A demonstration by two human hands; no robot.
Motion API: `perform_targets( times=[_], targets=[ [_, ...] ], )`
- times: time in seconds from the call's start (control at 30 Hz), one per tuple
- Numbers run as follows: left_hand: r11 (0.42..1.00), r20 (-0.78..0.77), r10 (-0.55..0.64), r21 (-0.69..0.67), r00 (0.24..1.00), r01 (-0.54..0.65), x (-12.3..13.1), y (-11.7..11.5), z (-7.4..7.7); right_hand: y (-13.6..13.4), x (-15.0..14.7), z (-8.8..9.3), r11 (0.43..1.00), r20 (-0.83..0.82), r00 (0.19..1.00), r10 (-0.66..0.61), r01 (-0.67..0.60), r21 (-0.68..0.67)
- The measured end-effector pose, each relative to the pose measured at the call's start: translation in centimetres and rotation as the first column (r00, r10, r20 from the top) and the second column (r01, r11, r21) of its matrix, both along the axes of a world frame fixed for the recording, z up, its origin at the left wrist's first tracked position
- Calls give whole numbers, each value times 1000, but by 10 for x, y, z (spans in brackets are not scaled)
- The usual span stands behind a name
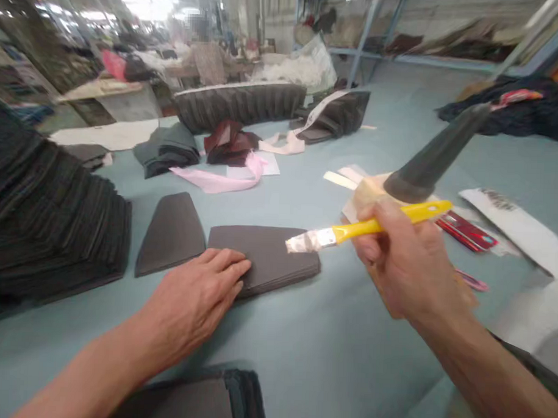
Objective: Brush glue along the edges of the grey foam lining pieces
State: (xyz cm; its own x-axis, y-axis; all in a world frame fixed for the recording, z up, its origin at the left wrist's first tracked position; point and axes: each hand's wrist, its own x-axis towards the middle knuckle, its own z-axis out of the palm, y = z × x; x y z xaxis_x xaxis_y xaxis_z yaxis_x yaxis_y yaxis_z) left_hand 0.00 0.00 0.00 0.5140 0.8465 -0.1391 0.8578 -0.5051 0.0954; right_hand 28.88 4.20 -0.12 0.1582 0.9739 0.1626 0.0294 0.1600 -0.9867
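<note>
Brush (357, 229) is clasped in right hand (410, 253), flat left hand (200, 291) overlapping edge of panels (270, 254).

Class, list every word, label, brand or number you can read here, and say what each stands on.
No text is readable.
White strip at right: dark marks, too blurred to read.
Red packet: pale marks, too small to read.
Yellow brush: no lettering can be made out.
</note>
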Motion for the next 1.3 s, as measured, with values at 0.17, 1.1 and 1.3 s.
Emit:
perform_targets(
  times=[0.17,1.1,1.3],
  targets=[
    [1000,-39,4,-3,999,-4,8,-1,0,34,-53,-6,991,24,993,118,-120,55],
    [1000,63,-22,24,998,21,4,6,-20,100,-144,-24,921,159,919,361,-378,95],
    [1000,46,-25,19,999,25,7,7,-19,100,-142,-15,935,246,915,319,-346,75]
  ],
)
